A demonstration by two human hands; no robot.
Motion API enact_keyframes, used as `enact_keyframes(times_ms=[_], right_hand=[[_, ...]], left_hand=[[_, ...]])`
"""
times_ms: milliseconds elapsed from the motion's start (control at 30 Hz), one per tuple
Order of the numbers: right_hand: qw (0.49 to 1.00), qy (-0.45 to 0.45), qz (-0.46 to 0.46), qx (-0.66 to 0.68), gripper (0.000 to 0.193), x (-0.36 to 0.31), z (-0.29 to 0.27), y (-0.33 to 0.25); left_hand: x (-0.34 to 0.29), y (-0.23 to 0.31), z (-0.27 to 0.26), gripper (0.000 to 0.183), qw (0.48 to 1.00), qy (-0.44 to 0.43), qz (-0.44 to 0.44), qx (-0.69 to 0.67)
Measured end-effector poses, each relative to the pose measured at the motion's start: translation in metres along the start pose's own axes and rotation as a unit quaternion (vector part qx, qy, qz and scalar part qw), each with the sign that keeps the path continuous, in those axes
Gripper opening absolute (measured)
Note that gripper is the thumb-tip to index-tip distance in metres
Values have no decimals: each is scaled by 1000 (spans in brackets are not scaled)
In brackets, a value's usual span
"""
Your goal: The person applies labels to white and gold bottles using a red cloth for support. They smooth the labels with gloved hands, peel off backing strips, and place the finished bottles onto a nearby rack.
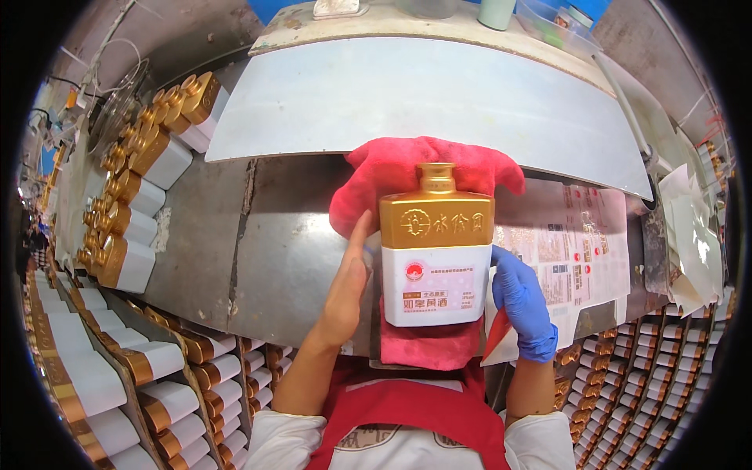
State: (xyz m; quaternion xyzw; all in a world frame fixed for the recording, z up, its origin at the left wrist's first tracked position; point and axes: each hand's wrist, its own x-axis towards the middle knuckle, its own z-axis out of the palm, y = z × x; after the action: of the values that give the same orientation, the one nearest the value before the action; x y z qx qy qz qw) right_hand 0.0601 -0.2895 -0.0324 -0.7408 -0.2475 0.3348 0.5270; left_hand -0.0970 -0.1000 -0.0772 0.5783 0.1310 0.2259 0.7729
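Observation:
A bottle (436, 243) with a gold top and short neck and a white lower body lies face up on a bright pink cloth (364, 180). A printed label with a round red mark sits on its white front. My bare left hand (351, 282) is edge-on at the bottle's left side, its fingers stretched out along it. On the opposite side, my blue-gloved right hand (521, 301) has its fingers bent against the bottle's lower edge; part of them is hidden. A red and white piece (499, 335) shows just under that hand; what it is, I cannot tell.
Printed label sheets (576, 243) lie on the metal table (290, 235) at right. Gold-and-white bottles (153, 149) line the table's left side. Racks below hold several more bottles (176, 403). A pale raised board (439, 98) spans the back. Loose white paper (689, 235) hangs far right.

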Motion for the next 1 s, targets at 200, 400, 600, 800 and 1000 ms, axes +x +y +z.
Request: enact_keyframes(times_ms=[200,400,600,800,1000], right_hand=[[987,57,56,143,47,-1,-17,8],[930,87,45,354,47,7,-39,29],[994,45,67,69,56,-15,5,4],[999,46,7,-15,66,-13,29,-16],[998,47,12,30,65,-12,30,-8]], left_hand=[[-12,14,11,63,998,-13,26,50],[-13,17,21,80,998,-40,19,33],[-17,21,27,100,994,-67,33,80],[-20,20,29,96,996,-68,34,51],[-20,14,39,80,997,-4,32,71]])
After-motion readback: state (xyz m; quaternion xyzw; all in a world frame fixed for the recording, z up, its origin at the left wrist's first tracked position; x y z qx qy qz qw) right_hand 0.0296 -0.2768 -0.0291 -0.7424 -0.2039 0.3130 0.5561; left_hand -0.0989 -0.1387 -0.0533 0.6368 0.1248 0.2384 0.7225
